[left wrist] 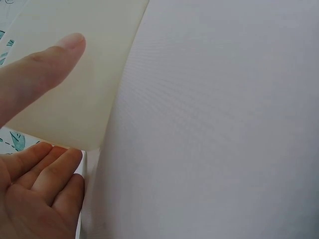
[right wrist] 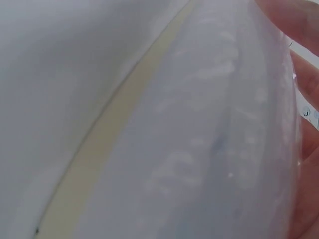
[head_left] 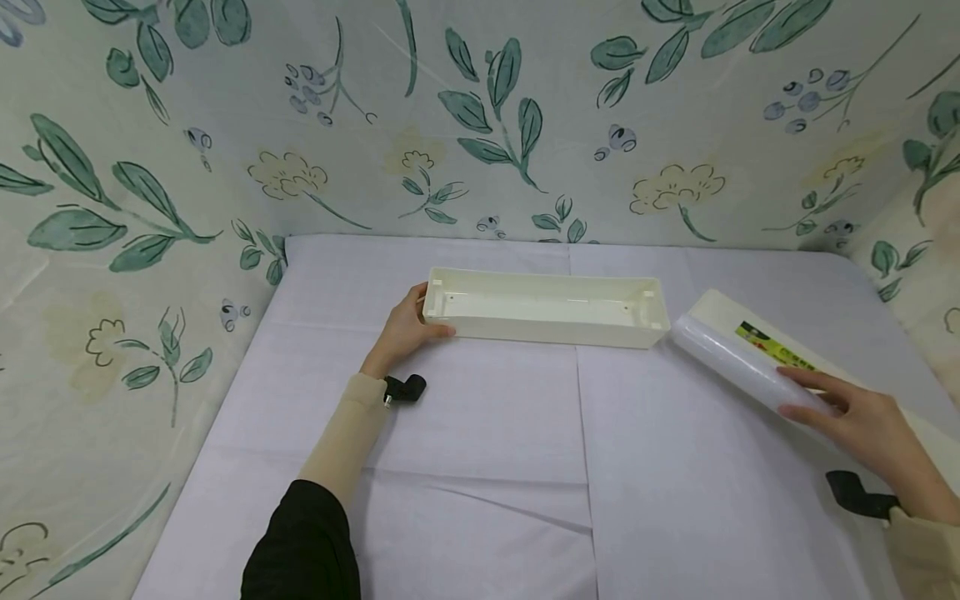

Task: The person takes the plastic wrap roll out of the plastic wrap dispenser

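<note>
A long, shallow cream plastic box [head_left: 543, 330], its inside visible, lies across the far part of the table. My left hand [head_left: 405, 332] holds its left end, thumb along the front wall and fingers at the end; the left wrist view shows the thumb over the box wall [left wrist: 94, 99]. On the right, my right hand [head_left: 862, 417] grips a roll of clear plastic film [head_left: 731, 357] with thumb and fingers around it. That roll slants over a long cream piece [head_left: 716, 307] bearing a yellow-green label [head_left: 774, 346]. Close up, the roll's glossy film [right wrist: 194, 129] fills the right wrist view.
A white cloth [head_left: 480, 533] with creases covers the table. Patterned fabric [head_left: 375, 108] with leaves and flowers hangs behind it and at the sides. The box's right end is close to the roll's far end.
</note>
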A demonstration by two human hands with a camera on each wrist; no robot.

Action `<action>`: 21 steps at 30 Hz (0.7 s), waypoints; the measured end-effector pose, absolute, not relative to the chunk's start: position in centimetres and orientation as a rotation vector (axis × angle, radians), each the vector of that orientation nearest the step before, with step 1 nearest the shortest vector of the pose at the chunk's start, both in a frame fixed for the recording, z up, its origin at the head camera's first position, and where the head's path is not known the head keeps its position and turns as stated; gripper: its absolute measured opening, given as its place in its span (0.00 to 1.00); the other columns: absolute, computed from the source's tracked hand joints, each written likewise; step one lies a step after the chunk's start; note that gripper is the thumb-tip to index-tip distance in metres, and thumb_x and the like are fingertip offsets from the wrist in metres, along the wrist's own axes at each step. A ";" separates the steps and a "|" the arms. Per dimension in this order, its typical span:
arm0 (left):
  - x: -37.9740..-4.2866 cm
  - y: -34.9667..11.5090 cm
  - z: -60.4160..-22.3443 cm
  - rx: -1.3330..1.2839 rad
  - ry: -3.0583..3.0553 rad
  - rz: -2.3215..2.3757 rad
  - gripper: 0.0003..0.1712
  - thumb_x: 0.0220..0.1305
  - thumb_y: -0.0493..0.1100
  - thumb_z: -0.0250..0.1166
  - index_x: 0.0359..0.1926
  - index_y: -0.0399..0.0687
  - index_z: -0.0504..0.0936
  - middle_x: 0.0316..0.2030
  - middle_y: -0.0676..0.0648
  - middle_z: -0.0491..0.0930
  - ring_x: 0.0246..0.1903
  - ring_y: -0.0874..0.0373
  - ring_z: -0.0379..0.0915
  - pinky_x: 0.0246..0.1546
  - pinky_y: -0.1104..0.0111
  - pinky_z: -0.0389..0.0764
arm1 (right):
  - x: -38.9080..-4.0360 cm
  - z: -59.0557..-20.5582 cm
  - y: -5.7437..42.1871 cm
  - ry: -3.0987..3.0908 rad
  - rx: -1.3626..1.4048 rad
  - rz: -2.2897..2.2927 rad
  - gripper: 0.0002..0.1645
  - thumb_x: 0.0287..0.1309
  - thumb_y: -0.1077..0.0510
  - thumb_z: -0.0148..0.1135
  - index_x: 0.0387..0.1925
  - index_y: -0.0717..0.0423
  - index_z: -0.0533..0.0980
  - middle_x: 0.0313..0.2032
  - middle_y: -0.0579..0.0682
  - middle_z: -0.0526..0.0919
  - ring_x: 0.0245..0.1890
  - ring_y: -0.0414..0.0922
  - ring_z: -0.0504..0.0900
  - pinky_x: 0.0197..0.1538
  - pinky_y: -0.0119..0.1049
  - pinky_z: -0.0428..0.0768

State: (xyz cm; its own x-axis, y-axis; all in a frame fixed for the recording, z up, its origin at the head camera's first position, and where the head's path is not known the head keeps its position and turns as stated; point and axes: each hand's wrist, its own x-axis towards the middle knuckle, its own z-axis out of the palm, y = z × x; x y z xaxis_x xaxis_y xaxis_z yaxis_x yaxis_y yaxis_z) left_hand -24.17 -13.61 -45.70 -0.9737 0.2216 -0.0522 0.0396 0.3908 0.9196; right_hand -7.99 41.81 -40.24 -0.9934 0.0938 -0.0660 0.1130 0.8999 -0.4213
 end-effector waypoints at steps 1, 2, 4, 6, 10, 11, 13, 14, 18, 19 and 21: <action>-24.2 -13.6 -45.7 0.234 2.477 1.630 0.57 0.47 0.40 0.78 0.72 0.39 0.52 0.68 0.38 0.60 0.63 0.46 0.63 0.61 0.58 0.65 | -8.0 -40.3 41.8 3.016 0.168 -0.676 0.43 0.56 0.44 0.68 0.65 0.65 0.65 0.53 0.78 0.65 0.36 0.64 0.71 0.25 0.37 0.71; -24.2 -13.6 -45.7 0.232 2.479 1.627 0.57 0.47 0.40 0.78 0.72 0.39 0.52 0.68 0.38 0.60 0.63 0.46 0.63 0.61 0.58 0.65 | -7.9 -40.3 41.7 3.018 0.166 -0.675 0.43 0.56 0.44 0.68 0.65 0.65 0.65 0.53 0.78 0.66 0.36 0.64 0.71 0.25 0.37 0.71; -24.2 -13.6 -45.7 0.230 2.480 1.627 0.57 0.47 0.40 0.78 0.72 0.40 0.52 0.68 0.38 0.60 0.63 0.46 0.63 0.61 0.58 0.65 | -7.8 -40.4 41.7 3.023 0.158 -0.674 0.43 0.55 0.44 0.68 0.64 0.65 0.66 0.52 0.78 0.66 0.36 0.64 0.72 0.25 0.37 0.72; -24.2 -13.6 -45.6 0.229 2.477 1.630 0.57 0.47 0.40 0.78 0.72 0.40 0.52 0.68 0.38 0.59 0.63 0.46 0.63 0.61 0.58 0.65 | -7.8 -40.6 41.6 3.036 0.139 -0.668 0.42 0.55 0.45 0.69 0.63 0.66 0.66 0.51 0.77 0.67 0.35 0.63 0.72 0.25 0.37 0.71; -24.2 -13.6 -45.6 0.229 2.471 1.636 0.57 0.47 0.40 0.78 0.72 0.40 0.52 0.68 0.38 0.60 0.63 0.46 0.63 0.61 0.58 0.65 | -7.6 -40.8 41.6 3.043 0.129 -0.663 0.43 0.54 0.45 0.69 0.63 0.66 0.67 0.50 0.77 0.67 0.35 0.63 0.73 0.24 0.37 0.71; -24.2 -13.6 -45.7 0.230 2.469 1.637 0.57 0.47 0.40 0.78 0.72 0.40 0.52 0.68 0.38 0.60 0.63 0.46 0.63 0.61 0.58 0.65 | -7.6 -40.8 41.6 3.043 0.128 -0.665 0.43 0.54 0.45 0.70 0.63 0.66 0.67 0.50 0.77 0.67 0.35 0.64 0.73 0.24 0.37 0.71; -24.2 -13.7 -45.7 0.231 2.473 1.634 0.57 0.47 0.40 0.78 0.72 0.40 0.52 0.68 0.38 0.59 0.63 0.46 0.62 0.61 0.58 0.65 | -7.6 -40.9 41.7 3.041 0.127 -0.666 0.43 0.53 0.45 0.70 0.63 0.66 0.67 0.50 0.77 0.67 0.35 0.64 0.73 0.24 0.38 0.71; -24.2 -13.7 -45.7 0.233 2.474 1.633 0.57 0.47 0.40 0.78 0.72 0.40 0.52 0.68 0.38 0.59 0.63 0.46 0.62 0.61 0.58 0.65 | -7.6 -41.0 41.7 3.040 0.124 -0.669 0.43 0.53 0.45 0.70 0.62 0.66 0.67 0.50 0.77 0.67 0.35 0.65 0.73 0.24 0.38 0.71; -24.2 -13.7 -45.7 0.233 2.483 1.622 0.57 0.47 0.41 0.78 0.72 0.40 0.52 0.68 0.38 0.59 0.64 0.46 0.61 0.62 0.58 0.64 | -7.6 -41.2 41.8 3.044 0.100 -0.661 0.42 0.53 0.45 0.71 0.62 0.66 0.68 0.51 0.77 0.67 0.36 0.65 0.74 0.24 0.38 0.72; -24.1 -13.7 -45.7 0.232 2.483 1.620 0.57 0.47 0.41 0.78 0.72 0.40 0.52 0.68 0.38 0.59 0.64 0.46 0.61 0.62 0.58 0.64 | -7.6 -41.2 41.9 3.046 0.092 -0.660 0.42 0.53 0.46 0.71 0.61 0.66 0.68 0.51 0.77 0.67 0.36 0.65 0.74 0.24 0.38 0.71; -24.1 -13.7 -45.6 0.230 2.485 1.615 0.57 0.47 0.41 0.78 0.72 0.40 0.52 0.68 0.39 0.59 0.64 0.46 0.61 0.62 0.58 0.64 | -7.6 -41.3 41.9 3.047 0.081 -0.659 0.41 0.53 0.46 0.71 0.61 0.66 0.69 0.51 0.78 0.68 0.36 0.66 0.74 0.24 0.38 0.72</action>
